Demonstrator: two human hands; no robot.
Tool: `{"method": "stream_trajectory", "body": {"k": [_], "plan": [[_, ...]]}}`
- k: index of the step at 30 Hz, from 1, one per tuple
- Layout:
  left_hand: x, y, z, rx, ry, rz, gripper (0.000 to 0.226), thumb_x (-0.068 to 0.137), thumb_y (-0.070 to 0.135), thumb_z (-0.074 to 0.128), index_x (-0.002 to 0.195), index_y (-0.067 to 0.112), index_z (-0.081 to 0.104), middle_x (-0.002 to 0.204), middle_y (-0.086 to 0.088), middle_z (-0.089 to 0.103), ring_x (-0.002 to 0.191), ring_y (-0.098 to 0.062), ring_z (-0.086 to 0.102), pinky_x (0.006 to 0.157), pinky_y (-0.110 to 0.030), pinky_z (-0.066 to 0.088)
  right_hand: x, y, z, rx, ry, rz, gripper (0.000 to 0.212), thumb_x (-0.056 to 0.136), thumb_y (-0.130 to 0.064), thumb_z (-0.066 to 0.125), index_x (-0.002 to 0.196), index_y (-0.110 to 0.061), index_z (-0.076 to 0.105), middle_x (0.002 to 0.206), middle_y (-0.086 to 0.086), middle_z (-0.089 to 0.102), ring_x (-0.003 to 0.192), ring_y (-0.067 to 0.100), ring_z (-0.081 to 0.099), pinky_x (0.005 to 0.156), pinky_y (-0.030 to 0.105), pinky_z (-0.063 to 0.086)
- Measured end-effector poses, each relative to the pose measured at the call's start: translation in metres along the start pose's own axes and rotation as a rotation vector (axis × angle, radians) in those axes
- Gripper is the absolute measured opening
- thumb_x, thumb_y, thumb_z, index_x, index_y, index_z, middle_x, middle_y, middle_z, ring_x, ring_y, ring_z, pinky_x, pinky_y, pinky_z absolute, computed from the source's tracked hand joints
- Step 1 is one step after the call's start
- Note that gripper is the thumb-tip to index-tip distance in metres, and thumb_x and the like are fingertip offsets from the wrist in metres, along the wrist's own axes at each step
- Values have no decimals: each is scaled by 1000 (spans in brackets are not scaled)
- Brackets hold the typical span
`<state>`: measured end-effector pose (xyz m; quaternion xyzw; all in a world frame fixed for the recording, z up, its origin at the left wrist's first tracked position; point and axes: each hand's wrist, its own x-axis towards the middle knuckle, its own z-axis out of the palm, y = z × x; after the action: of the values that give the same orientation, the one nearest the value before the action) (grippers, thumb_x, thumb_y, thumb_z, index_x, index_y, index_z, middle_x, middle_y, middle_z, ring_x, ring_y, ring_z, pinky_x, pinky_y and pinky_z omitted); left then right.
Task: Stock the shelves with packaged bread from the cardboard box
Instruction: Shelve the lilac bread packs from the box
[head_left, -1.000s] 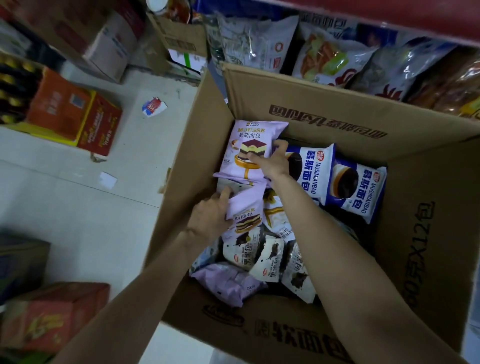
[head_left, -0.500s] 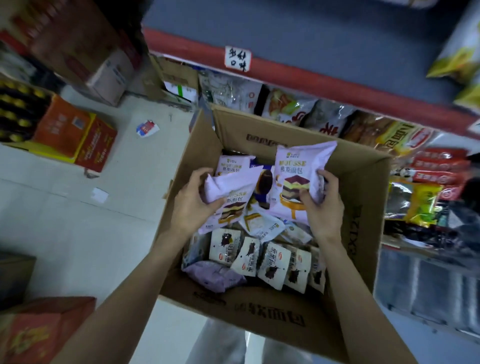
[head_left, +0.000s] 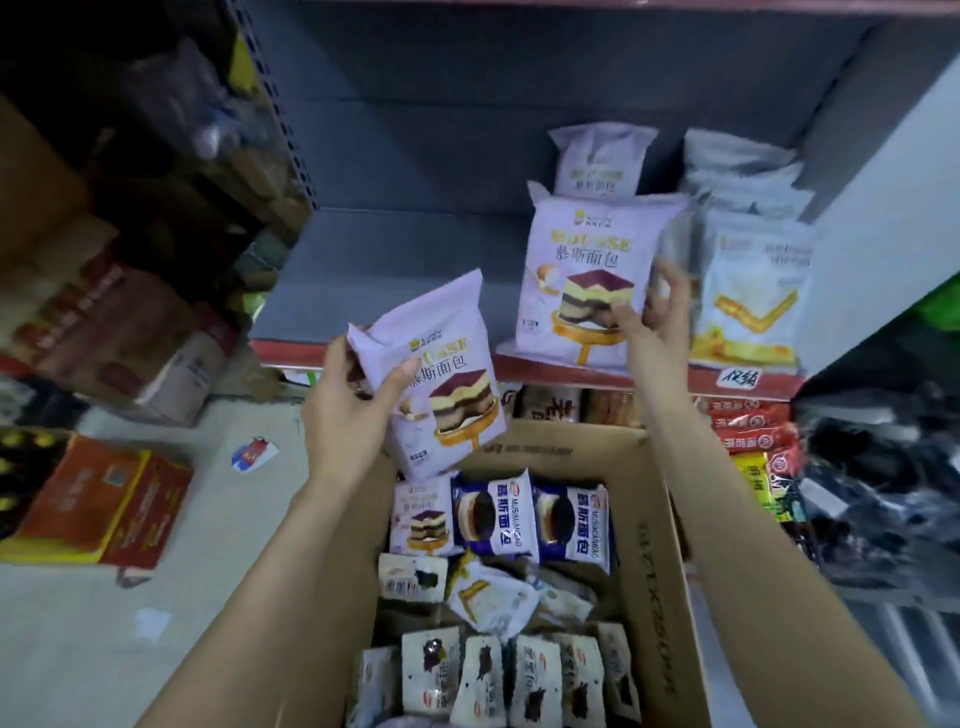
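Note:
My left hand grips a lilac mousse bread pack by its left edge, held in the air above the open cardboard box. My right hand pinches a second lilac mousse pack by its right side, standing upright at the front lip of the grey shelf. Another lilac pack stands behind it on the shelf. Inside the box lie several more bread packs, among them two blue ones.
White bread packs with a yellow print fill the shelf's right end. The lower shelf carries red and brown snack bags. Orange cartons and brown boxes sit on the floor at left, with a small wrapper.
Both hands rose out of the box, each with a lilac pack. The right one carried its pack up to the shelf's front edge; the view tilted up toward the shelf.

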<state>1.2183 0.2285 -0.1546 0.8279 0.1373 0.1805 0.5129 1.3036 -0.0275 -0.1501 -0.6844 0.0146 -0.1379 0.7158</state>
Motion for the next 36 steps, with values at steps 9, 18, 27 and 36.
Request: {"method": "stream_trajectory", "body": {"k": [9, 18, 27, 36], "plan": [[77, 26, 41, -141, -5, 71, 48, 80, 36, 74, 118, 13, 53, 106, 5, 66, 102, -11, 62, 86, -28, 50, 123, 49, 45, -45, 164, 123, 57, 87, 15, 34, 138, -8, 28, 135, 11, 44, 116, 17, 47, 93, 25, 41], [131, 45, 165, -162, -239, 83, 52, 83, 26, 73, 125, 4, 51, 115, -7, 64, 105, -19, 59, 71, -11, 41, 81, 48, 11, -430, -40, -65, 41, 102, -27, 37, 142, -15, 38, 153, 5, 25, 144, 15, 16, 110, 20, 13], [135, 51, 210, -179, -505, 1, 55, 96, 11, 48, 148, 13, 30, 146, -6, 44, 128, -19, 47, 103, -21, 37, 59, 73, 16, -861, -40, -194, 66, 95, -23, 51, 149, -4, 18, 155, 25, 2, 144, 39, 3, 116, 47, 19], [43, -4, 110, 60, -248, 316, 33, 97, 28, 48, 130, 26, 54, 111, 14, 68, 70, 11, 52, 65, -8, 39, -41, 71, 14, -870, -126, -410, 43, 93, -22, 46, 135, -13, 46, 143, 11, 41, 133, 28, 32, 111, 43, 29]]}}
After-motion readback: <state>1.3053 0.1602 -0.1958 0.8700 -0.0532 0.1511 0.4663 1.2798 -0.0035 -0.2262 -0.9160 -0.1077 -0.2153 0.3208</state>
